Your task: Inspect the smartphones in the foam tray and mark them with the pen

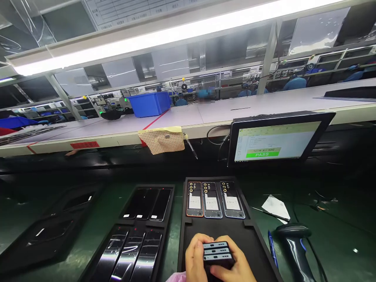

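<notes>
A stack of three smartphones (216,252) sits between my hands, their bottom edges with the port openings facing me. My left hand (196,254) grips the stack from the left, and my right hand (236,260) wraps its right side with the thumb across the front. Both hands are over the near half of a black tray (211,229). In that tray's far half lie an orange-edged phone (194,199) and two blue-edged ones, a left one (212,200) and a right one (232,199), all with bare backs showing camera rings and white labels.
To the left, another black tray (168,207) holds several dark, glossy phones. On the right lie a barcode scanner (295,250), a blue pen (272,249), tweezers (269,214) and white paper (276,206). A monitor (276,143) showing PASS stands behind; a blue bin (149,104) is on the shelf.
</notes>
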Demonstrator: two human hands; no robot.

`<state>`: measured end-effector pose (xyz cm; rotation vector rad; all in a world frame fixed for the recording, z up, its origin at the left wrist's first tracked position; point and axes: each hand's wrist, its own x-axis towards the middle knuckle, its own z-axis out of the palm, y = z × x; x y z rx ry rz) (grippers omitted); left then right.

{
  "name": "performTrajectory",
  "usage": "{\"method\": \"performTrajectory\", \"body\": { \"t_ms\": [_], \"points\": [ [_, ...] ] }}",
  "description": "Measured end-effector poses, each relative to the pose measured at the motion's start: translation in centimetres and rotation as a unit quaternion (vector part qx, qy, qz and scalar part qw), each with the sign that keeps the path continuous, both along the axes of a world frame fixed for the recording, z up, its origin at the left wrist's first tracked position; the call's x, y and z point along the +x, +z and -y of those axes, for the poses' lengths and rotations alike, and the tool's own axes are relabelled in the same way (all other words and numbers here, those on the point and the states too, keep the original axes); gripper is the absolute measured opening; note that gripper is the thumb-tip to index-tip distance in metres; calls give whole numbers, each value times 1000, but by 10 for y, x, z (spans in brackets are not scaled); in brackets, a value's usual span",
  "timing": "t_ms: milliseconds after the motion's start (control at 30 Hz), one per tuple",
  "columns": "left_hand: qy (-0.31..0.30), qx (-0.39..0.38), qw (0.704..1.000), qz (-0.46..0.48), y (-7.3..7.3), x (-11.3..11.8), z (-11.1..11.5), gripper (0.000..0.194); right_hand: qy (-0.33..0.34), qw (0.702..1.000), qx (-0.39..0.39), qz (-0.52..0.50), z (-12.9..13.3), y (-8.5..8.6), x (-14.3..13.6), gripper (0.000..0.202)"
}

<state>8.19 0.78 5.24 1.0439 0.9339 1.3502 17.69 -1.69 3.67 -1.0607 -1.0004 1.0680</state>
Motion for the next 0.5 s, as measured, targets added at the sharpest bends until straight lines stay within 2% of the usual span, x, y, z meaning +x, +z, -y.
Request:
{"method": "performTrajectory", "body": {
  "t_ms": [67, 133, 233, 333, 400, 500],
  "points": [
    [18, 35, 998, -39, 0, 4, 4, 33, -24, 998, 43, -29, 6, 1, -1, 37],
    [37, 35, 996, -70, 2, 6, 3, 28, -61, 996, 52, -26, 7, 8, -1, 42],
    [-6, -9, 996, -85, 11, 6, -8, 26, -106, 994, -27, -13, -1, 19, 1, 42],
    [-64, -36, 995, -73, 15, 6, -18, 30, -129, 988, -83, -32, -13, 19, 2, 46],
    [-48, -54, 996, -49, 7, 6, -17, 38, -130, 985, -96, -64, -15, 12, 0, 49],
    [2, -95, 995, 6, -18, 6, -2, 49, -117, 975, -95, -162, -5, -5, -8, 50]
  ]
}}
